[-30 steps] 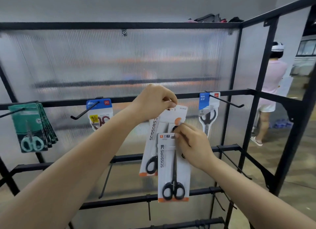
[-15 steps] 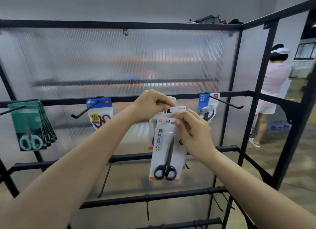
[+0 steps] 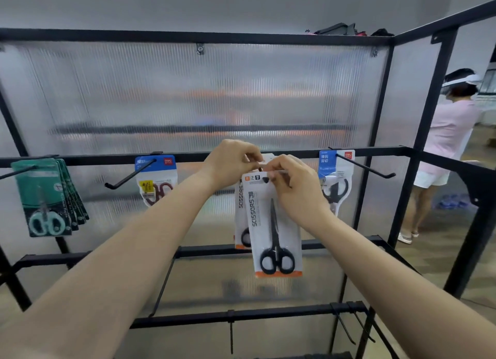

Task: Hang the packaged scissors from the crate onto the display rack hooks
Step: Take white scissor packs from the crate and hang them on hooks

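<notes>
Left of your hands, green packs (image 3: 44, 197) and a blue-topped pack (image 3: 155, 179) hang from rack hooks (image 3: 130, 173), faces outward for display. Your left hand (image 3: 230, 162), fingers curled, pinches the top edge of the white scissors pack (image 3: 271, 224), probably to guide its hang-hole onto a hook hidden behind your fingers. Your right hand (image 3: 295, 189) pinches the pack's upper right corner, keeping it upright. A second white pack (image 3: 239, 211) hangs just behind.

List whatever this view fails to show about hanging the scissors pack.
Head view, the only one:
1. Hook being used: covered by the left hand and right hand, so whether the front pack is already on it cannot be told.
2. Rear pack: mostly behind the front pack.
3. Crate: out of frame.
4. Shapes behind the ribbed panel: blurred by it.
</notes>
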### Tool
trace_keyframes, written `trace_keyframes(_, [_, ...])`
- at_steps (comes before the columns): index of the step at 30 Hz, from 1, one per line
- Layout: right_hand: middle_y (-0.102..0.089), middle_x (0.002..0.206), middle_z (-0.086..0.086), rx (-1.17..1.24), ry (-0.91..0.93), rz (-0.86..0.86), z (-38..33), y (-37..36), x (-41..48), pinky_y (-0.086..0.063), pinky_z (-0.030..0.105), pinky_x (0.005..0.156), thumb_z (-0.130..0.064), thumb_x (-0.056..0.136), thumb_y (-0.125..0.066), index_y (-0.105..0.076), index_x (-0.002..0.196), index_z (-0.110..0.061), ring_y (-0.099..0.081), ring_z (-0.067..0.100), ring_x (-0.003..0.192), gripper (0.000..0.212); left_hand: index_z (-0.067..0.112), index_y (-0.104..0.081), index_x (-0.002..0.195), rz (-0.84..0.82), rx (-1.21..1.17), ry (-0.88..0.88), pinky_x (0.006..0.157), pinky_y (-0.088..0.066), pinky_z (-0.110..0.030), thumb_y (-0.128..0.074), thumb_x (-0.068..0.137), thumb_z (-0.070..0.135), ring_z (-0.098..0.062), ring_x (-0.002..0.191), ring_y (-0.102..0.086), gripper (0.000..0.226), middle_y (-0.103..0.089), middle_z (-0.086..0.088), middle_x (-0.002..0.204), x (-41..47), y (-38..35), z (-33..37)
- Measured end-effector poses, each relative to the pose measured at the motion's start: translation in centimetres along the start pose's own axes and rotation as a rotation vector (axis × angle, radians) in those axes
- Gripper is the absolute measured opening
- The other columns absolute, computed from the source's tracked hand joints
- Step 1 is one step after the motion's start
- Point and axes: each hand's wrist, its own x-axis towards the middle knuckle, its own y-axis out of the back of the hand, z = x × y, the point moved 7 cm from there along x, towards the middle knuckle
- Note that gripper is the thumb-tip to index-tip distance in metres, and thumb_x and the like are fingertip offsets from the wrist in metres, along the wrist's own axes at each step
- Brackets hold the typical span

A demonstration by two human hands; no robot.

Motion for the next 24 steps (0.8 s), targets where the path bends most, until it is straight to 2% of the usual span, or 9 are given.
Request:
trace_keyframes(2, [-0.057, 0.092, -0.003, 0.024, -0.029, 0.010, 0.8, -0.4, 0.6, -0.049, 0.028, 0.073, -0.002, 0.090, -0.054, -0.064, 0.091, -0.008, -0.057, 0.014, 0.081, 0.012, 0.015, -0.070, 0.102, 0.061, 0.025, 0.036, 0.077, -0.051, -0.032, -0.067, 0.085, 0.021, -0.011, 0.076, -0.057, 0.018, -0.065, 0.004, 0.093, -0.2, -0.1, -0.8])
trace_keyframes(4, [-0.052, 0.094, -0.002, 0.012, -0.051, 0.003, 1.6, -1.2, 1.3, -0.046, 0.022, 0.072, 0.001, 0.089, -0.052, -0.063, 0.092, -0.006, -0.055, 0.016, 0.083, 0.014, 0.016, -0.067, 0.108, 0.143, 0.063, 0.076, 0.076, -0.048, -0.030, -0.061, 0.089, 0.022, -0.011, 0.078, -0.056, 0.021, -0.062, 0.004, 0.096, -0.5, 0.0, -1.9])
trace_keyframes(8, [-0.040, 0.101, -0.004, -0.069, -0.115, 0.000, 3.8, -3.0, 2.8, -0.040, 0.013, 0.070, -0.002, 0.088, -0.055, -0.059, 0.104, -0.008, -0.046, 0.010, 0.084, 0.018, 0.013, -0.064, 0.101, 0.245, 0.155, 0.102, 0.070, -0.044, -0.029, -0.045, 0.095, 0.014, -0.013, 0.078, -0.052, 0.020, -0.059, 0.003, 0.089, -1.1, -0.7, -3.9])
trace_keyframes(12, [-0.041, 0.112, -0.001, -0.085, -0.211, 0.049, 6.2, -4.3, 4.2, -0.046, 0.024, 0.078, -0.011, 0.090, -0.058, -0.052, 0.115, -0.011, -0.046, 0.009, 0.088, 0.027, 0.011, -0.060, 0.093, 0.259, 0.138, 0.145, 0.057, -0.038, -0.021, -0.047, 0.095, 0.015, -0.012, 0.068, -0.052, 0.013, -0.057, 0.004, 0.080, -1.5, -1.8, -5.6])
trace_keyframes(14, [-0.044, 0.116, 0.002, -0.128, -0.220, 0.106, 6.9, -4.5, 4.4, -0.045, 0.027, 0.079, -0.016, 0.089, -0.060, -0.051, 0.115, -0.014, -0.048, 0.013, 0.096, 0.028, 0.012, -0.056, 0.099, 0.250, 0.146, 0.172, 0.058, -0.045, -0.029, -0.048, 0.096, 0.017, -0.014, 0.067, -0.054, 0.010, -0.057, 0.003, 0.080, -1.8, -2.4, -6.3])
trace_keyframes(17, [-0.047, 0.116, 0.004, -0.268, -0.198, 0.179, 7.1, -4.5, 4.5, -0.032, 0.024, 0.083, -0.026, 0.088, -0.062, -0.051, 0.116, -0.015, -0.043, 0.018, 0.108, 0.032, 0.009, -0.048, 0.110, 0.225, 0.164, 0.212, 0.059, -0.047, -0.036, -0.048, 0.096, 0.018, -0.016, 0.066, -0.054, 0.016, -0.053, 0.006, 0.076, -2.7, -3.2, -7.0])
trace_keyframes(20, [-0.051, 0.113, 0.009, -0.405, -0.181, 0.284, 7.1, -4.4, 4.4, -0.030, 0.035, 0.088, -0.033, 0.085, -0.065, -0.053, 0.113, -0.012, -0.045, 0.026, 0.106, 0.037, 0.010, -0.049, 0.113, 0.185, 0.183, 0.228, 0.064, -0.043, -0.028, -0.050, 0.095, 0.019, -0.014, 0.071, -0.054, 0.020, -0.055, 0.004, 0.082, -4.1, -3.9, -7.2])
trace_keyframes(22, [-0.049, 0.116, 0.012, -0.406, -0.237, 0.356, 7.4, -4.4, 3.5, -0.031, 0.040, 0.092, -0.038, 0.084, -0.065, -0.051, 0.116, -0.010, -0.045, 0.029, 0.109, 0.045, 0.011, -0.049, 0.112, 0.168, 0.170, 0.236, 0.062, -0.037, -0.021, -0.050, 0.095, 0.020, -0.011, 0.073, -0.051, 0.019, -0.054, 0.005, 0.086, -5.3, -4.2, -7.1])
trace_keyframes(24, [-0.045, 0.125, 0.013, -0.365, -0.324, 0.369, 7.6, -4.9, 1.7, -0.028, 0.042, 0.098, -0.038, 0.083, -0.066, -0.046, 0.124, -0.010, -0.040, 0.029, 0.118, 0.053, 0.013, -0.049, 0.110, 0.141, 0.162, 0.243, 0.063, -0.037, -0.024, -0.047, 0.096, 0.021, -0.014, 0.076, -0.052, 0.017, -0.054, 0.004, 0.091, -6.6, -4.5, -6.9])
